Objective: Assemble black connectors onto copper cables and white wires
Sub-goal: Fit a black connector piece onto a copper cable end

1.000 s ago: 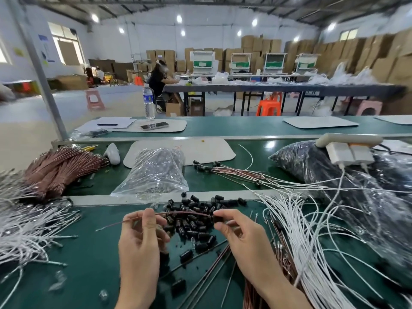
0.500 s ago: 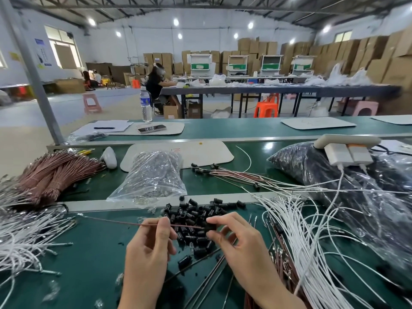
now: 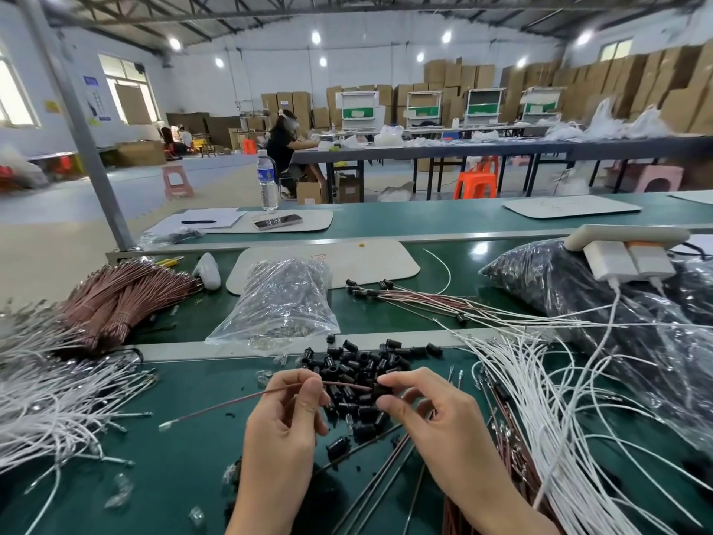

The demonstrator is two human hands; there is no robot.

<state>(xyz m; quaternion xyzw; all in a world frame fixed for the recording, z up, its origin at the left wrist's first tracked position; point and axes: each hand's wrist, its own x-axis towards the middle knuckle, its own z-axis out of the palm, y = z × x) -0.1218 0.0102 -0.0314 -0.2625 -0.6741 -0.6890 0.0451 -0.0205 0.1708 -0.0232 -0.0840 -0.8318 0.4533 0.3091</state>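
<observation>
Drooping lower than before, the copper cable (image 3: 231, 401) slants down-left from the pinching fingertips of the left hand (image 3: 283, 418); its other end meets the black connector (image 3: 381, 390) pinched by the right hand (image 3: 436, 415), over the loose connectors (image 3: 362, 359).

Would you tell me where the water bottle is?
Head view, left of centre: the water bottle stands at the far bench's back edge, behind the phone.

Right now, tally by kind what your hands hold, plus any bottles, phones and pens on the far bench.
Copper cable: 1, pinched by the left hand
Black connector: 1, pinched by the right hand
Water bottle: 1
Phone: 1
Pen: 1
Total: 5
</observation>
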